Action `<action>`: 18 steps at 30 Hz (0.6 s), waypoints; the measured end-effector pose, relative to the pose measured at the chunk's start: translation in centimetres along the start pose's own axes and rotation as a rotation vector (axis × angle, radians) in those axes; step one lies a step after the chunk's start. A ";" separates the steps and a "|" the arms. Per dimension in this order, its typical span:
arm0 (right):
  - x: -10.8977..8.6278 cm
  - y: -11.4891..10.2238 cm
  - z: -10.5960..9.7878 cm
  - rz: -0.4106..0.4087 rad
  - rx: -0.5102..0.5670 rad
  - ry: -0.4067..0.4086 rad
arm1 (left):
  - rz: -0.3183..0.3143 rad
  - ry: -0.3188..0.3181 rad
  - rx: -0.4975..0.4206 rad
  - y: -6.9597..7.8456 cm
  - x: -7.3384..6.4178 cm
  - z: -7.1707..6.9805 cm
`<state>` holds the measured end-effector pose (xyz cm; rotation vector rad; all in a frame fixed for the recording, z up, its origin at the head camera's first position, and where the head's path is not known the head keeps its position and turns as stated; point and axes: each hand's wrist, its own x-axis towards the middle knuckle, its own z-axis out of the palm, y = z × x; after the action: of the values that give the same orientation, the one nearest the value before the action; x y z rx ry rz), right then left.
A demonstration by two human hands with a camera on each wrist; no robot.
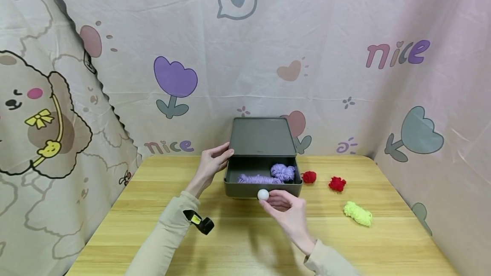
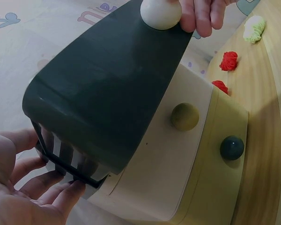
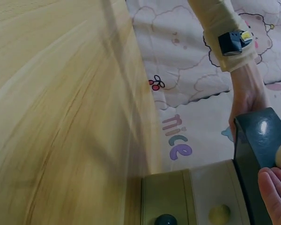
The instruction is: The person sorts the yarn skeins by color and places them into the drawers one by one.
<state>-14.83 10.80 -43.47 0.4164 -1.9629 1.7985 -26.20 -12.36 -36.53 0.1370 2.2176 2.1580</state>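
A small stacked drawer unit has its dark green-grey top drawer pulled out toward me under a flat dark top. Inside lie a purple yarn ball and a longer purple yarn bundle. My right hand pinches the drawer's round white knob between thumb and fingers. At the left side, my left hand grips the unit's upper casing, thumb near the top edge. In the left wrist view its fingers curl at the dark casing's edge.
Below are a cream drawer with an olive knob and an olive drawer with a dark knob. Right of the unit lie two red yarn balls and a yellow-green yarn bundle. A printed cloth hangs behind the wooden table.
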 end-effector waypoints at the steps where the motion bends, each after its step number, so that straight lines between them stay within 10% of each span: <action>1: 0.0 0.1 0.1 -0.015 0.002 0.012 | -0.001 0.001 -0.001 0.0 0.0 0.0; 18: -0.1 0.4 0.7 -0.174 -0.001 0.061 | -0.006 0.005 -0.023 0.0 0.0 0.1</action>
<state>-15.05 10.14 -43.88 0.5091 -1.8261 1.6818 -26.20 -12.28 -36.53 0.1242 2.1917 2.1820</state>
